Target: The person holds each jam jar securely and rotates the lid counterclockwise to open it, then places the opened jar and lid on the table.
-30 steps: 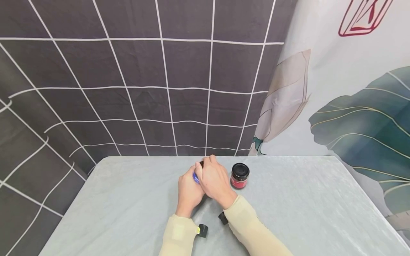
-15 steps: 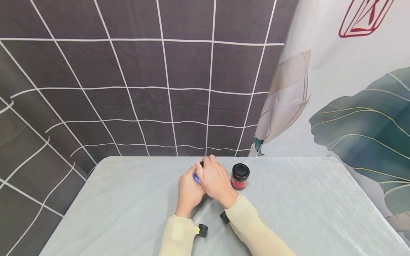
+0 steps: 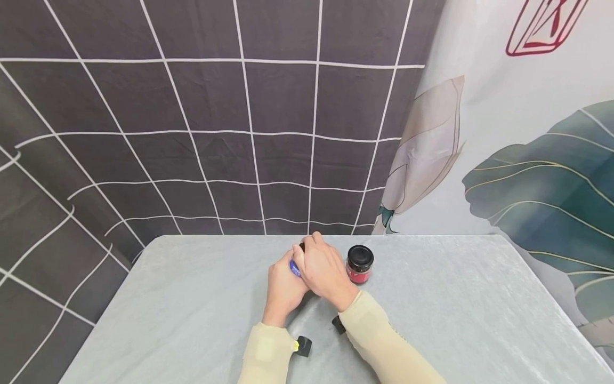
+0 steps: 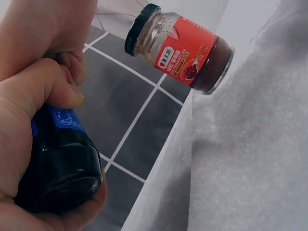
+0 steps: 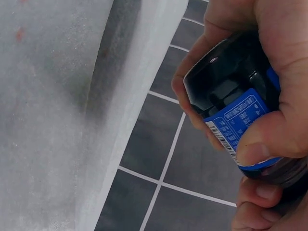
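Both hands are together above the table near its far edge. My left hand [image 3: 284,285] grips the body of a dark glass jar with a blue label [image 4: 62,159], its base facing the wrist cameras. Curled over the jar's other end is my right hand [image 3: 325,268], apparently on the lid, which is mostly covered. From above, only a bit of the blue label and a black spot show between the hands. In the right wrist view, a thumb [image 5: 262,142] presses on the label beside the barcode. A red-labelled jam jar [image 3: 360,265] with a black lid stands upright just right of the hands.
A pale grey cloth covers the table [image 3: 470,298]. Its far edge lies close beyond the hands. Behind hangs a dark curtain with a white grid [image 3: 216,96], and at the right a white one with leaf prints [image 3: 542,181].
The right forearm has shifted very slightly to the right. Both hands keep their hold on the blue-labelled jar, and the jam jar stays where it was.
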The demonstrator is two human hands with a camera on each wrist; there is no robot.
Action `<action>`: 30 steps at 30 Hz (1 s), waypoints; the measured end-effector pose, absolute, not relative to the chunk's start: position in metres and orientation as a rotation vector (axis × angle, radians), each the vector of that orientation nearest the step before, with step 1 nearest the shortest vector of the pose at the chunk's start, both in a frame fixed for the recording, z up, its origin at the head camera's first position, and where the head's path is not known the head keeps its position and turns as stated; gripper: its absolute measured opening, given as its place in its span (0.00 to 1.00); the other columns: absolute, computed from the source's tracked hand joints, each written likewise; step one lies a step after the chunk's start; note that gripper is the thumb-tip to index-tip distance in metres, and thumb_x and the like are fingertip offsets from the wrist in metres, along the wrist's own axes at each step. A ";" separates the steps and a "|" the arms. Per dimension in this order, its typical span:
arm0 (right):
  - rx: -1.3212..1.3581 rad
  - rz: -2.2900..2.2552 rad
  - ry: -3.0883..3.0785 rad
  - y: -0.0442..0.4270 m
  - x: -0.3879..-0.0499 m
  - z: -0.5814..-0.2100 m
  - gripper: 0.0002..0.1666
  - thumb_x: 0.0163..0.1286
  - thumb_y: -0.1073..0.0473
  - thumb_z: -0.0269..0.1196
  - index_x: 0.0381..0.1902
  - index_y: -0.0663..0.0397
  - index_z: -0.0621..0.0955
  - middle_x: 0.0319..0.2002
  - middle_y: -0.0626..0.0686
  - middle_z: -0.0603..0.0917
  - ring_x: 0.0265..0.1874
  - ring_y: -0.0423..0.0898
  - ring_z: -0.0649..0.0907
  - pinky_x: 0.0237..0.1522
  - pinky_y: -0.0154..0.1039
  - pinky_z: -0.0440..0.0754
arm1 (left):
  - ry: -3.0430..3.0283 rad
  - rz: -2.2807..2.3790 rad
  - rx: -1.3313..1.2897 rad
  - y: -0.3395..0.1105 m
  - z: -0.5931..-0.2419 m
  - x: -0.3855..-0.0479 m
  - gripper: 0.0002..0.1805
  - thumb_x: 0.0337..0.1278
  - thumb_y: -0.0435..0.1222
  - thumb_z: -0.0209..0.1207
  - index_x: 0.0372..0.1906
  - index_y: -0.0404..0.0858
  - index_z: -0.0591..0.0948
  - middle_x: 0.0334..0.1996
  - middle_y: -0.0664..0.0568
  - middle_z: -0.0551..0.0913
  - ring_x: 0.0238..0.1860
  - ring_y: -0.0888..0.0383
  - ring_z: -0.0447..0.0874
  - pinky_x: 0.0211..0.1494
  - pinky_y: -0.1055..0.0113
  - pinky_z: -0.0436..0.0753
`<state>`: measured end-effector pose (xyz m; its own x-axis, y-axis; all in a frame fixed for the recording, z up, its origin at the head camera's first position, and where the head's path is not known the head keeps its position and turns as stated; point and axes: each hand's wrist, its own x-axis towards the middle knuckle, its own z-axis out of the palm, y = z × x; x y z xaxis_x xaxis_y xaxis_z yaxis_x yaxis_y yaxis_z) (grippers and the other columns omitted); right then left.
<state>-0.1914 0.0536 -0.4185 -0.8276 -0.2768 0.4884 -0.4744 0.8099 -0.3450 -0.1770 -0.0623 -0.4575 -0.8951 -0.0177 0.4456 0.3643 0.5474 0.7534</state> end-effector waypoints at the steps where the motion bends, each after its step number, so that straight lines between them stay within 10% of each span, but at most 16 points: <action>1: 0.566 0.645 -2.574 0.054 -0.191 -0.418 0.20 0.77 0.49 0.49 0.32 0.57 0.78 0.29 0.52 0.71 0.19 0.47 0.72 0.22 0.45 0.74 | -2.385 -1.301 -0.284 -0.062 -0.457 -0.177 0.14 0.41 0.36 0.73 0.36 0.39 0.83 0.26 0.51 0.86 0.27 0.55 0.84 0.32 0.59 0.82; 30: 0.674 0.638 -2.515 0.060 -0.193 -0.419 0.18 0.77 0.52 0.50 0.35 0.56 0.80 0.31 0.51 0.74 0.22 0.45 0.74 0.23 0.42 0.76 | -2.392 -1.442 -0.330 -0.066 -0.454 -0.175 0.22 0.34 0.35 0.76 0.41 0.39 0.83 0.31 0.52 0.87 0.32 0.56 0.85 0.39 0.61 0.83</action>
<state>-0.1934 0.0597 -0.4189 -0.7760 -0.3413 0.5305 -0.5528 0.7729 -0.3115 -0.1750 -0.0661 -0.4538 -0.9194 0.0284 0.3922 0.3601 0.4614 0.8108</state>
